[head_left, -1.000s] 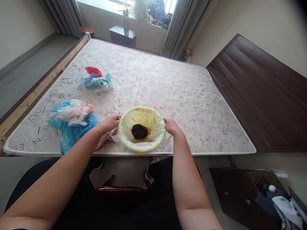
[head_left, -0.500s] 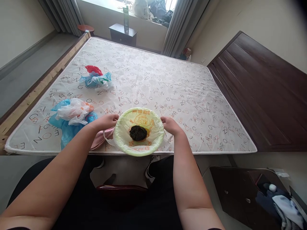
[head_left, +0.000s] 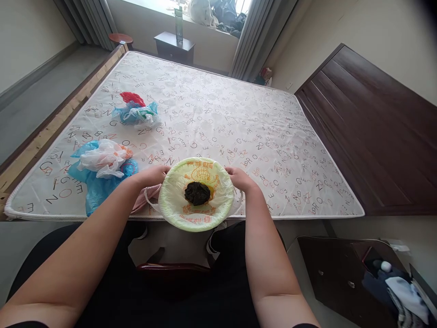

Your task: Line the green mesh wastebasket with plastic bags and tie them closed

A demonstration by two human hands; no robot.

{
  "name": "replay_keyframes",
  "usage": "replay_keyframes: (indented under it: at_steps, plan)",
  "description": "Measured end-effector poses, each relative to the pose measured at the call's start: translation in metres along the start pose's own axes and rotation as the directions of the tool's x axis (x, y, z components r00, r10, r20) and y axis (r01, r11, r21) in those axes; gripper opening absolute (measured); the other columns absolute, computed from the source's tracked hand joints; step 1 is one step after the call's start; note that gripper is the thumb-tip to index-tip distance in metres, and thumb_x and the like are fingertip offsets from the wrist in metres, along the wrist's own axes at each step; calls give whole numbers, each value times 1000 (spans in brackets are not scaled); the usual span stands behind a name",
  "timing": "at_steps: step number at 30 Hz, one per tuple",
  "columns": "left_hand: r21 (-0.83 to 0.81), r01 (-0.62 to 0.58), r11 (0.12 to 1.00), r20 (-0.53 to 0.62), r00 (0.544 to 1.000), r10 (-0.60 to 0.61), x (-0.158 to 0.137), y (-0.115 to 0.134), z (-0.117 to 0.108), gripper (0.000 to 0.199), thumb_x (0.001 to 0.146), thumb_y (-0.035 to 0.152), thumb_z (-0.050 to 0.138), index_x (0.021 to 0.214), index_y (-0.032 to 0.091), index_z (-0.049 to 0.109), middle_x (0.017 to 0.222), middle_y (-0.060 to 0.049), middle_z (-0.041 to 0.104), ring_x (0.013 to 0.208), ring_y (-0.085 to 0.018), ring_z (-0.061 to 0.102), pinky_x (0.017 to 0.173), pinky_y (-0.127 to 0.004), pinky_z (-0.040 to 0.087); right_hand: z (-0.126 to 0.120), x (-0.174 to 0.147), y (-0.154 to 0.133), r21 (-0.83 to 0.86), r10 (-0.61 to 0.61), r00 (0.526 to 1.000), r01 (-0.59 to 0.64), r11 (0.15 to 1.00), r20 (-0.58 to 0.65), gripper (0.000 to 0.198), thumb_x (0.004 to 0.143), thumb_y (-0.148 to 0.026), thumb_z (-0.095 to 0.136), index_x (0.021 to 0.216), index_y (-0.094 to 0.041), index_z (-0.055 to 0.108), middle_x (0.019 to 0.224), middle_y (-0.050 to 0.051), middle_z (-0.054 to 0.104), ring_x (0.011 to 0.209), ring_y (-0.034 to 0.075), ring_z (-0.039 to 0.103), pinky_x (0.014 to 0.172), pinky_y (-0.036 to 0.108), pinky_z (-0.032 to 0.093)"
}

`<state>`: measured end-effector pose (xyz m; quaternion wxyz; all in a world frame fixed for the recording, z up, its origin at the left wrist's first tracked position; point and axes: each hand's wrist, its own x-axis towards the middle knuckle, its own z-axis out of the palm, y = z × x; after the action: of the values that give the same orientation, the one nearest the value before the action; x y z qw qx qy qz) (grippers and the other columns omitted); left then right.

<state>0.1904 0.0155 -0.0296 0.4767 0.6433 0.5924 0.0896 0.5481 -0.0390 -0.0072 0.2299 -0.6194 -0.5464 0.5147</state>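
Observation:
A round bin (head_left: 196, 224) lined with a pale yellow-green plastic bag with orange print is held at the near edge of the mattress. My left hand (head_left: 154, 176) grips its left side by the rim, and my right hand (head_left: 239, 178) grips the right side; some fingertips are hidden behind the liner. White bag handles hang down on both sides. At the bottom of the lined bin lies a crumpled black plastic bundle (head_left: 197, 193). Partly covered by my left forearm and the bin, a pink cloth-like item (head_left: 146, 197) rests on the mattress.
Blue and white crumpled plastic bags (head_left: 104, 159) lie left on the mattress (head_left: 273, 150), with a red and blue bag pile (head_left: 134, 109) farther back. A dark headboard (head_left: 368, 136) stands right. Below me is a dark red stool (head_left: 172, 268); clothes (head_left: 406, 291) lie lower right.
The bin has come slightly lower and nearer to me, its opening tilted a little more toward my view. Both hands keep their grip. The bags on the mattress stay put.

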Motion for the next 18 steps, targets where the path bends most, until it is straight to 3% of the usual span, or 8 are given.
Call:
replay_keyframes:
  at_steps: [3, 7, 13, 18]
  plan:
    - [105, -94, 990, 20, 996, 92, 8, -4, 6, 28, 65, 34, 70, 90, 23, 78, 99, -5, 80, 101, -31, 70, 84, -33, 54, 5, 3, 2, 10, -20, 998, 20, 1000, -62, 27, 74, -24, 77, 101, -20, 76, 81, 1, 75, 78, 18, 66, 74, 29, 55]
    - [124, -160, 979, -65, 984, 169, 7, 5, 16, 24, 75, 35, 57, 87, 21, 71, 90, -5, 75, 90, -26, 66, 78, -33, 51, 8, 6, 4, 45, -24, 998, 22, 999, 55, 26, 72, -25, 73, 98, -21, 76, 86, 1, 75, 77, 18, 65, 68, 27, 51]
    - [25, -61, 998, -228, 971, 65, -3, 23, 24, 26, 80, 39, 58, 92, 21, 72, 74, -2, 69, 73, -21, 62, 64, -28, 43, 6, 14, 6, -158, -101, 971, 67, 985, -217, 11, 79, -31, 61, 81, -21, 64, 82, -1, 66, 73, 14, 53, 64, 25, 40]
    - [37, -52, 998, -349, 935, 61, -4, 27, 23, 27, 80, 40, 65, 94, 21, 77, 65, 0, 67, 62, -18, 57, 60, -28, 38, 9, 17, 3, -67, -73, 971, 59, 996, -227, 14, 81, -37, 60, 84, -23, 57, 79, -3, 58, 70, 14, 48, 61, 24, 38]
